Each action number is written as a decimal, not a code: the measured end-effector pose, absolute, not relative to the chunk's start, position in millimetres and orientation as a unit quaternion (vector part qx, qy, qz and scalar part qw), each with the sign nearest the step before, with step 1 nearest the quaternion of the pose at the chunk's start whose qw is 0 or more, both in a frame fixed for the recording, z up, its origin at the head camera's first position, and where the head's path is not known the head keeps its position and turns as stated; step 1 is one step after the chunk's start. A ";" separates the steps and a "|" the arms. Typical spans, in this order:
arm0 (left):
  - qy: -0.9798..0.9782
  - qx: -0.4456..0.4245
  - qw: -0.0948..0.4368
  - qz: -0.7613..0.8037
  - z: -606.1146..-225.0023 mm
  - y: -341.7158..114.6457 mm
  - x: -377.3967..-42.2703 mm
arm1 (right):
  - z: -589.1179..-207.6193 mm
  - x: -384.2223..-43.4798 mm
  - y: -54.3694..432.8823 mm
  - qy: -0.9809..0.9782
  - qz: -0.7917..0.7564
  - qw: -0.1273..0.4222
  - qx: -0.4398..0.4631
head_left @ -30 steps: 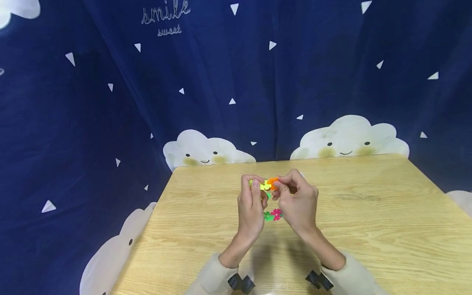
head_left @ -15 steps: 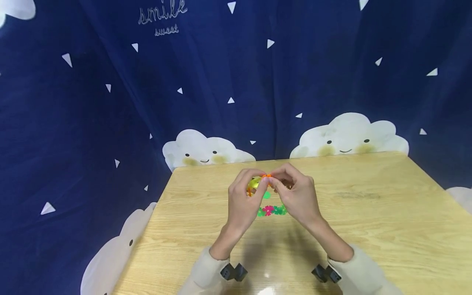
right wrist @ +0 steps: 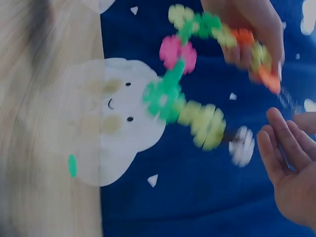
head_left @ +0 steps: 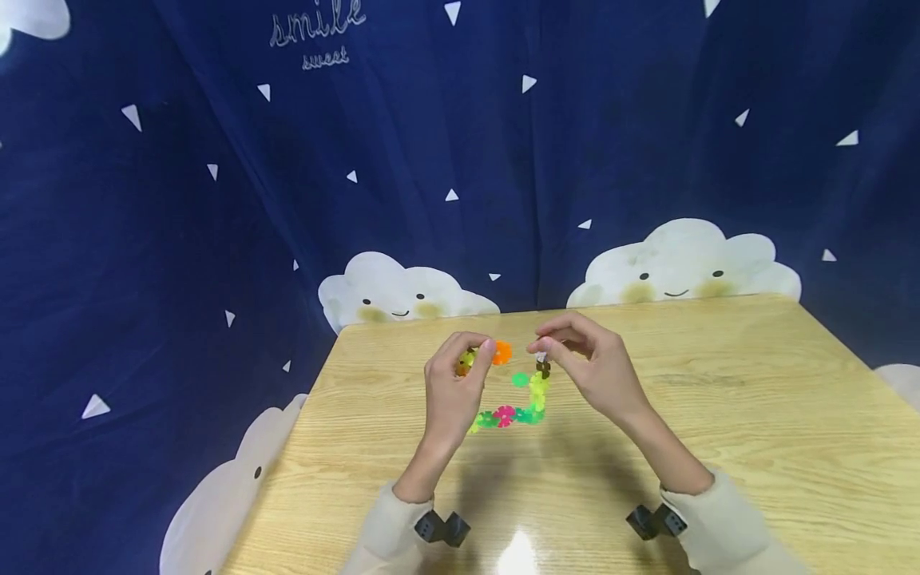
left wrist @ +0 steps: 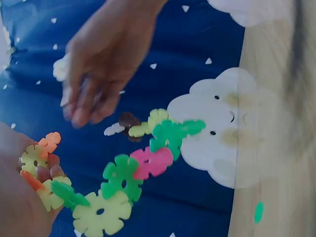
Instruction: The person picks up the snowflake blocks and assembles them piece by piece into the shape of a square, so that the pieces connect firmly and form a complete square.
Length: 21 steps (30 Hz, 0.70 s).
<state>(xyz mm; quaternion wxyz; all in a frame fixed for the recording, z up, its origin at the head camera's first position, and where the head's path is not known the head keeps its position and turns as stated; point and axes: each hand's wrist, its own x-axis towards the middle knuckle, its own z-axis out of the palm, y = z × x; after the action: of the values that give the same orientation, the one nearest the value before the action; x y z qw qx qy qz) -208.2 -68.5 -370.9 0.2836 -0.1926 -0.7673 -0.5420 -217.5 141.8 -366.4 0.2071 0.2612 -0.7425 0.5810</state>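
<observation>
A chain of interlocking plastic flower discs (left wrist: 124, 177) in yellow, green, pink, orange, brown and white hangs in a curve above the table. My left hand (head_left: 453, 387) grips it near one end, around yellow and orange discs; the orange end disc (head_left: 501, 353) sticks out past the fingertips. The chain's other end carries a brown disc and a white disc (right wrist: 242, 146), which dangles free. My right hand (head_left: 592, 367) is close to that white end, and the wrist views show a gap between them. Its fingers (right wrist: 284, 143) are loosely extended and hold nothing.
One loose green disc (head_left: 521, 379) lies on the wooden table (head_left: 719, 415), beyond the chain. A dark blue curtain (head_left: 402, 144) with white clouds and triangles stands behind the table and along its left side.
Both hands were together at the orange disc. My right hand has let go and moved right, my left hand has shifted left, and the chain now hangs between them from the left hand.
</observation>
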 end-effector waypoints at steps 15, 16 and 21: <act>-0.731 -0.112 0.285 -0.610 -360.8 -118.1 -210.9 | -416.7 -267.6 172.6 -0.618 0.762 0.108 0.160; -0.730 -0.109 0.288 -0.611 -360.7 -119.7 -210.8 | -420.2 -269.7 171.8 -0.620 0.764 0.097 0.150; -0.727 -0.099 0.297 -0.611 -360.0 -125.2 -211.1 | -440.8 -278.9 168.4 -0.648 0.753 0.045 0.104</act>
<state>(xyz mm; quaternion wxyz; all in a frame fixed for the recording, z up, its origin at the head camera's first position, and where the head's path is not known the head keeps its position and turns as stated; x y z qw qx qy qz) -211.1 -125.2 -360.0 0.2973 -0.0986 -0.7273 -0.6107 -278.9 168.4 -440.8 0.0452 0.1043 -0.6484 0.7528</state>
